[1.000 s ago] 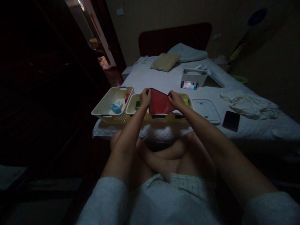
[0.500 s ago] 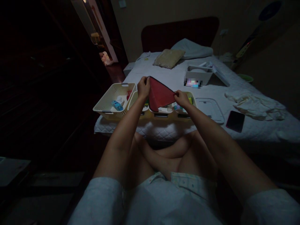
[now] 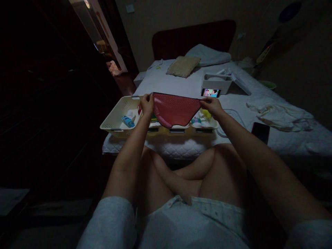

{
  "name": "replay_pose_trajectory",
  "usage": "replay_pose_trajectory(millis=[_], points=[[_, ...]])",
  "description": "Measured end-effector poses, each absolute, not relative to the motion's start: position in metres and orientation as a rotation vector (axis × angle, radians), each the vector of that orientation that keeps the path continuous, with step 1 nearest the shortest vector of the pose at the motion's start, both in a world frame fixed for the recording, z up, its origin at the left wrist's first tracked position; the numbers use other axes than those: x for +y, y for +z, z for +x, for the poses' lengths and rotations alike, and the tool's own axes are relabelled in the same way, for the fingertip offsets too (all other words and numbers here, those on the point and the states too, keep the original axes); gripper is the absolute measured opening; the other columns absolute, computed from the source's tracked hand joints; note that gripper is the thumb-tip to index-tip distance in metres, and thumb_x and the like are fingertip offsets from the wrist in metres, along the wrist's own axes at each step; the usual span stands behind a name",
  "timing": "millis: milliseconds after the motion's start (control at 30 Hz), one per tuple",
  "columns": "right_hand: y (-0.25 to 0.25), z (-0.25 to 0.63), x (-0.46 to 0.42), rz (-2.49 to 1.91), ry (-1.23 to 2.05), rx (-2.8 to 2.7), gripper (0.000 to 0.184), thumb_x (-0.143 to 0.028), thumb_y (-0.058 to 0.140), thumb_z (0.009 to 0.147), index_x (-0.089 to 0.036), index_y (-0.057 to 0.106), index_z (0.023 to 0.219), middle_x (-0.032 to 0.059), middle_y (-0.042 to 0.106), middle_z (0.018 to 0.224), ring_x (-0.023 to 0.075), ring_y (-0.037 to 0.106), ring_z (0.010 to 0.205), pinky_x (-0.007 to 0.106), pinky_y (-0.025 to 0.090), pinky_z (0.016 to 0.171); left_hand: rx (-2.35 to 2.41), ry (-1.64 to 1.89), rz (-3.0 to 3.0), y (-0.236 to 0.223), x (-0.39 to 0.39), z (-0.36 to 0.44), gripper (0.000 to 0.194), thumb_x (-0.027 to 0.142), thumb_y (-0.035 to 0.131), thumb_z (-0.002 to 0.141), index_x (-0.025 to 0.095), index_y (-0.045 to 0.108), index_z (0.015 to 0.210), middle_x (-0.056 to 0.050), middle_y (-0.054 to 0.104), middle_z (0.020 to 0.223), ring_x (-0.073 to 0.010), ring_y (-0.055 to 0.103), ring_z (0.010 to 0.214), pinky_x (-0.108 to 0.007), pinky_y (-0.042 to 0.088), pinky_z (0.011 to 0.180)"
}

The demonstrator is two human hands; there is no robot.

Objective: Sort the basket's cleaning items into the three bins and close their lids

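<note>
Left hand (image 3: 147, 104) pinches the far-left corner of a red sheet (image 3: 177, 108); right hand (image 3: 212, 105) pinches the far-right corner. Sheet lies between the two, neither clearly nearer; long axis left to right, lower edge drooping toward the near side, in front of cream bins (image 3: 165, 132) on the bed (image 3: 178, 150). Contact with the bins: cannot tell. Middle bin's contents mostly hidden. Light poor; fingertips indistinct. Right forearm partly covers a pale lid (image 3: 234, 114).
</note>
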State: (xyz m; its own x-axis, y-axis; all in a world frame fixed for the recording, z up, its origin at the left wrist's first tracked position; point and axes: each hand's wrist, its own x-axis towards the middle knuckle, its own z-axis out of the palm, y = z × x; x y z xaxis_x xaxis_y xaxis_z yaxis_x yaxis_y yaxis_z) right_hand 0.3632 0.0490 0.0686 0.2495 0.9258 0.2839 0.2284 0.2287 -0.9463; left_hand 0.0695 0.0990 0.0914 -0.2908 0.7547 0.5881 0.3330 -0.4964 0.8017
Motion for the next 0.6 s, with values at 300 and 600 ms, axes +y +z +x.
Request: replay_pose_trajectory(millis=[300,600], points=[[0.055,0.355,0.037,-0.975,0.868,-0.835,0.03,-0.039,0.071,0.06,-0.019,0.053,0.072,-0.0065,0.054,0.067,0.0058,0.053,0.059,0.021,0.048,0.058,1.264,1.865,1.615,0.075,0.091,0.081,0.023,0.036,0.055,0.079,0.018,0.055,0.065,0.001,0.055,0.064,-0.0109,0.05,0.065,-0.022,0.039,0.064],[0.04,0.363,0.057,-1.157,0.397,-1.027,0.034,-0.051,0.062,0.068,-0.018,0.051,0.071,-0.0027,0.053,0.068,0.0102,0.051,0.065,0.024,0.045,0.062,1.251,1.826,1.572,0.047,0.09,0.072,0.024,0.04,0.058,0.076,0.017,0.06,0.071,0.001,0.058,0.068,-0.0113,0.054,0.068,-0.022,0.041,0.063]])
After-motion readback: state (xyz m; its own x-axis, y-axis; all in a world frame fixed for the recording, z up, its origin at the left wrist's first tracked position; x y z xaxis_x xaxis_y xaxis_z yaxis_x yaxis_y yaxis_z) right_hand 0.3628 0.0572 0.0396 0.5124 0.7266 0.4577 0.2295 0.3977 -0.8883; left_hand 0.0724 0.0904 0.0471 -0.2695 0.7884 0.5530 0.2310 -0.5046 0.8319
